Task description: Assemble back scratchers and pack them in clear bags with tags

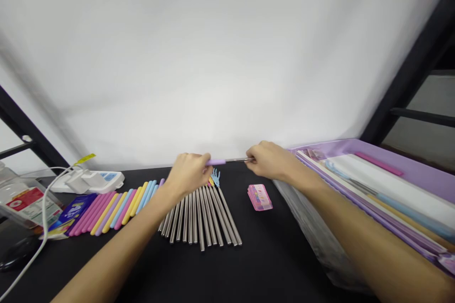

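Observation:
Both my hands are closed on one back scratcher, held level above the far side of the black table. My left hand (190, 173) grips its purple handle (217, 162). The fingers of my right hand (266, 158) pinch the thin metal rod (236, 159) near its other end, which they hide. Below my left hand lies a row of metal rods (199, 218), some with coloured hand-shaped heads; a light blue one (215, 178) shows. Left of them, coloured handle tubes (117, 208) lie side by side. A small stack of pink cards (260, 197) rests below my right hand.
A purple bin (323, 146) at the right holds more scratchers and a clear bag hangs over its side. On the left are a white power strip (103, 181), a white cable (44, 213), a blue packet (73, 213), a clear container (26, 199) and a black mouse (19, 252).

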{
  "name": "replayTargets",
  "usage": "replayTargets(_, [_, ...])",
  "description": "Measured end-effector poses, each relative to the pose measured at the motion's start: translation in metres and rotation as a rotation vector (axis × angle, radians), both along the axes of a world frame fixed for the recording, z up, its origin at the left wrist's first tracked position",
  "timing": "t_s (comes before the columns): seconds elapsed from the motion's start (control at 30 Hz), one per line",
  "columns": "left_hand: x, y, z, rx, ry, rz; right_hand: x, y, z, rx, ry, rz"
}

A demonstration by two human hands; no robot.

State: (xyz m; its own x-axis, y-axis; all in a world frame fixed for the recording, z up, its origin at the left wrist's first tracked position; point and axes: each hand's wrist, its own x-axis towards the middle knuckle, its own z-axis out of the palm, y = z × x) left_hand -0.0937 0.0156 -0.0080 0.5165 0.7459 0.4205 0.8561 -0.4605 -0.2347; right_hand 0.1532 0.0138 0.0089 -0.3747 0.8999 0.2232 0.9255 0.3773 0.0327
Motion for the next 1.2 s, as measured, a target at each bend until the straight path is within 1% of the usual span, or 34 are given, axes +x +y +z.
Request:
replayTargets(0.07, [0.013,-0.007,-0.003,-0.018,-0.043,-0.089,-0.017,-0.004,-0.005,0.005,0.016,0.011])
replayTargets(0.13, [0.017,-0.010,-0.003,-0.072,-0.082,-0.186,-0.024,-0.007,-0.007,-0.030,0.029,0.041])
replayTargets(0.2, [0.011,-0.007,0.000,-0.137,-0.098,-0.281,-0.020,-0.009,-0.004,-0.058,-0.002,0.093])
replayTargets(0.27, [-0.002,0.001,0.003,-0.165,-0.096,-0.320,-0.009,-0.010,0.002,-0.013,-0.119,0.081])
replayTargets(0.33, [-0.014,0.008,0.006,-0.149,-0.105,-0.314,0.001,-0.010,0.010,0.048,-0.213,-0.011])
replayTargets(0.4, [-0.020,0.012,0.007,-0.138,-0.117,-0.304,0.007,-0.010,0.014,0.033,-0.196,-0.079])
replayTargets(0.43, [-0.020,0.013,0.007,-0.135,-0.113,-0.306,0.008,-0.010,0.015,0.000,-0.154,-0.080])
replayTargets(0.5, [-0.015,0.011,0.004,-0.101,-0.069,-0.306,0.005,-0.009,0.013,-0.077,-0.068,-0.022])
replayTargets(0.63, [0.002,0.003,-0.003,0.091,0.071,-0.308,-0.003,-0.007,0.009,-0.237,0.066,0.069])
replayTargets(0.7, [0.007,-0.002,-0.004,0.138,0.089,-0.313,-0.001,-0.008,0.011,-0.311,0.123,0.095])
replayTargets(0.8, [0.010,-0.006,-0.003,0.115,0.060,-0.317,0.009,-0.011,0.018,-0.352,0.202,0.169])
replayTargets(0.87, [0.011,-0.007,-0.002,0.092,0.036,-0.320,0.017,-0.013,0.025,-0.373,0.280,0.251])
replayTargets(0.97, [0.015,-0.008,-0.005,0.058,-0.001,-0.328,0.025,-0.017,0.034,-0.458,0.401,0.362])
replayTargets(1.03, [0.020,-0.010,-0.009,0.028,-0.041,-0.345,0.027,-0.017,0.036,-0.489,0.432,0.384])
replayTargets(1.1, [0.027,-0.013,-0.011,-0.014,-0.089,-0.354,0.028,-0.016,0.035,-0.477,0.428,0.384])
replayTargets(1.2, [0.035,-0.018,-0.010,-0.115,-0.168,-0.339,0.029,-0.012,0.031,-0.445,0.392,0.378])
